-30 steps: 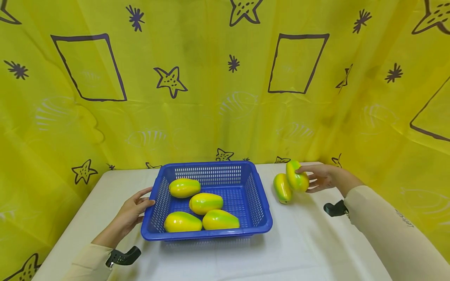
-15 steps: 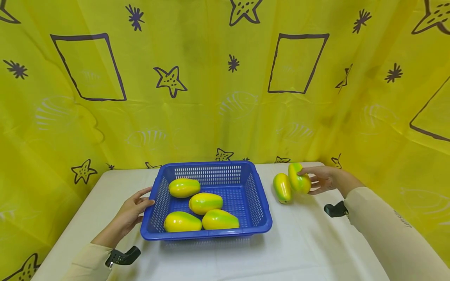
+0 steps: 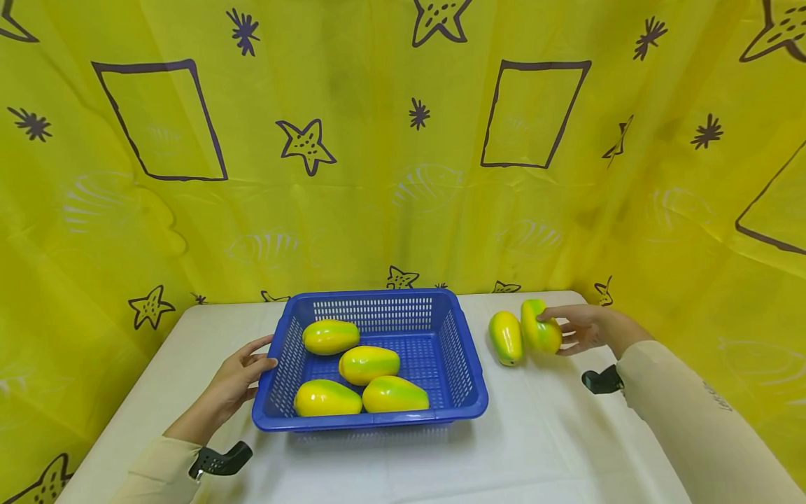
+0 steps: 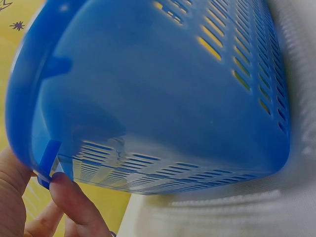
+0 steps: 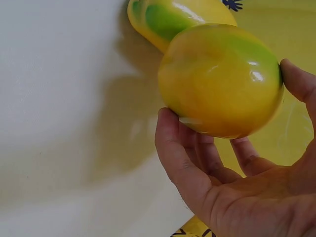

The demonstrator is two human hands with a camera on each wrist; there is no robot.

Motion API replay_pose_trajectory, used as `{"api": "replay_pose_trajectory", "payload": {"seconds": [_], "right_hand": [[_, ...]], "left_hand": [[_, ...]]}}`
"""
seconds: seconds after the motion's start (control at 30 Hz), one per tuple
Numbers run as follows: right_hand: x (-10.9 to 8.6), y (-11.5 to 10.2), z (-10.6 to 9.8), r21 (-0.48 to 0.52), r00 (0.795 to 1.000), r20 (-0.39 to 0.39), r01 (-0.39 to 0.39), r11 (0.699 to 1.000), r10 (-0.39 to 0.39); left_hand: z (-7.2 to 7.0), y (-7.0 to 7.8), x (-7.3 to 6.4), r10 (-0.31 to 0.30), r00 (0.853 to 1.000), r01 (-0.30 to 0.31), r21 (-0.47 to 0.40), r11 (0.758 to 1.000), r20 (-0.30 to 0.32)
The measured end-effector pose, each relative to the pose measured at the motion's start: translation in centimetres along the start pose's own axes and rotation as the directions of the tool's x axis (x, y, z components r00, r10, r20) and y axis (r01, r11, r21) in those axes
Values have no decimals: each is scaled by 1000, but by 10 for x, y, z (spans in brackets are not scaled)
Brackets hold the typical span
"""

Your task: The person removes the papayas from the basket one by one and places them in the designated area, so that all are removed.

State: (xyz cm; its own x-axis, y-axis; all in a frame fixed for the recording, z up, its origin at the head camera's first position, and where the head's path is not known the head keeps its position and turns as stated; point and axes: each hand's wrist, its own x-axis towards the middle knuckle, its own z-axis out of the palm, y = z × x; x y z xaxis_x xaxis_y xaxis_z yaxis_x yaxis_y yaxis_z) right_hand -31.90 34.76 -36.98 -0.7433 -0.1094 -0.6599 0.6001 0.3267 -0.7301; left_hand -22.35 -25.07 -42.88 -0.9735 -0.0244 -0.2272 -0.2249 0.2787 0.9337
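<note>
My left hand (image 3: pixel 239 374) grips the left rim of a blue plastic basket (image 3: pixel 371 422), thumb over the edge and fingers beneath it, as the left wrist view shows. Inside the basket lie several glossy yellow-green papayas (image 3: pixel 395 394). Over on the right, my right hand (image 3: pixel 576 327) holds another papaya (image 3: pixel 540 327) between thumb and fingertips, low over the table. A second loose papaya (image 3: pixel 506 339) lies just left of the held one. In the right wrist view the held papaya (image 5: pixel 222 81) partly covers that loose papaya (image 5: pixel 173 17).
A white cloth covers the table (image 3: pixel 504 448). Close behind its back edge and along both sides hangs a yellow curtain (image 3: pixel 378 224) with dark star and frame drawings. The basket has slotted walls and stands left of the loose papaya.
My right hand has lowered the held papaya and drawn it slightly to the right, away from the loose one. The left hand and basket have stayed in place.
</note>
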Motion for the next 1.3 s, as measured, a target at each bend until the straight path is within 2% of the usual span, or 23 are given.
{"api": "replay_pose_trajectory", "payload": {"seconds": [0.23, 0.57, 0.8, 1.3], "right_hand": [[2, 3, -1, 5, 1000, -25, -14, 1000, 14], [8, 9, -9, 9, 1000, 1, -19, 1000, 19], [7, 11, -10, 19, 1000, -9, -28, 999, 28], [11, 14, -11, -44, 998, -60, -34, 998, 32]], "left_hand": [[0, 0, 0, 0, 1000, 0, -1, 1000, 2], [0, -1, 2, -8, 1000, 8, -1, 1000, 3], [0, -1, 1, -11, 1000, 11, 11, 1000, 0], [-1, -1, 2, -7, 1000, 7, -6, 1000, 11]]}}
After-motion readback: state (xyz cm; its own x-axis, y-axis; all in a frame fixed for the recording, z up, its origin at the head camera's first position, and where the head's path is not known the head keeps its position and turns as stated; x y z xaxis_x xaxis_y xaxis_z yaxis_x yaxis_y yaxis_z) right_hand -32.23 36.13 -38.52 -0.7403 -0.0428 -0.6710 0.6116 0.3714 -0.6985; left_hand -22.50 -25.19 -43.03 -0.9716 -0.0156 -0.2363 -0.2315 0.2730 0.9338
